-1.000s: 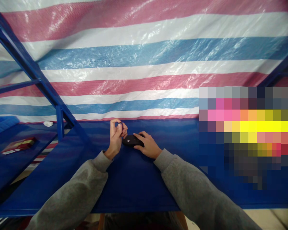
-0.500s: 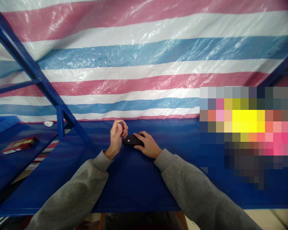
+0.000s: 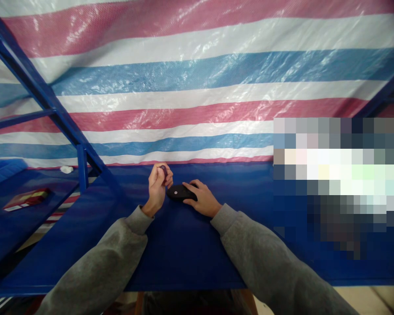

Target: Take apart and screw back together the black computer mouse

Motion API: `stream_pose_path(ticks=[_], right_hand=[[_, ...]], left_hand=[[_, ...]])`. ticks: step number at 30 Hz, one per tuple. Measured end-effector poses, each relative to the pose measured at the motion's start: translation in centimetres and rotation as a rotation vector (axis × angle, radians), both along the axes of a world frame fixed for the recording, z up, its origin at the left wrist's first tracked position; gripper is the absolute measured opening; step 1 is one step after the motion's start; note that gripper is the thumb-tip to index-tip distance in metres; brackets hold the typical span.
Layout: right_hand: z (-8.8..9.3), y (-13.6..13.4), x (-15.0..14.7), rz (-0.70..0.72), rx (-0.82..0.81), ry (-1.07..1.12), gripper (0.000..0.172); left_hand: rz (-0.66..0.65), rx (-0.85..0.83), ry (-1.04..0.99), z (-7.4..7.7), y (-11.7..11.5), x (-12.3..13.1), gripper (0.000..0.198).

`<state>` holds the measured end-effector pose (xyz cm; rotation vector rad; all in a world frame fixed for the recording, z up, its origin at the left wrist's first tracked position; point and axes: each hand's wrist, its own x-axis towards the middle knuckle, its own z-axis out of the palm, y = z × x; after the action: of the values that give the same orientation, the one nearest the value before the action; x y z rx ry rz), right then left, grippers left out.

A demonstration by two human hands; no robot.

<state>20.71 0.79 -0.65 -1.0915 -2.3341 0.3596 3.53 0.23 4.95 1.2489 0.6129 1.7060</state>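
A black computer mouse [image 3: 175, 192] with a small pale round mark is at the middle of the blue table [image 3: 184, 253]. Around its right end, the fingers and thumb of my right hand [image 3: 203, 199] are closed. Just left of the mouse, my left hand [image 3: 156, 188] is raised with its fingers curled. Between its thumb and fingers sits a small dark purplish rounded object [image 3: 164, 171], mostly covered, so its kind does not show.
A blue metal frame post [image 3: 46, 98] slants down at left. Beyond it lie a red box [image 3: 28, 199], a crumpled white scrap [image 3: 66, 169] and a blue ribbed tray [image 3: 6, 170]. Striped plastic sheeting [image 3: 184, 118] hangs behind the table. A pixelated patch [image 3: 341, 183] hides the right side.
My left hand has shifted slightly left, away from the mouse, with the small dark object still in it. My right hand stays put. The pixelated patch turned from yellow and pink to whitish.
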Motion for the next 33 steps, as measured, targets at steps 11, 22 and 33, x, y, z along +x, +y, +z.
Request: stream_pose_path(ticks=[11, 22, 33], right_hand=[[-0.11, 0.08, -0.03, 0.006, -0.002, 0.009, 0.060], [0.02, 0.00, -0.06, -0.001, -0.009, 0.000, 0.061], [-0.05, 0.00, -0.03, 0.003, -0.008, 0.011, 0.060]], left_hand=[[-0.003, 0.008, -0.012, -0.11, -0.02, 0.16, 0.023], [-0.027, -0.001, -0.038, 0.08, -0.21, 0.43, 0.019], [0.005, -0.019, 0.002, -0.17, -0.06, 0.28, 0.021]])
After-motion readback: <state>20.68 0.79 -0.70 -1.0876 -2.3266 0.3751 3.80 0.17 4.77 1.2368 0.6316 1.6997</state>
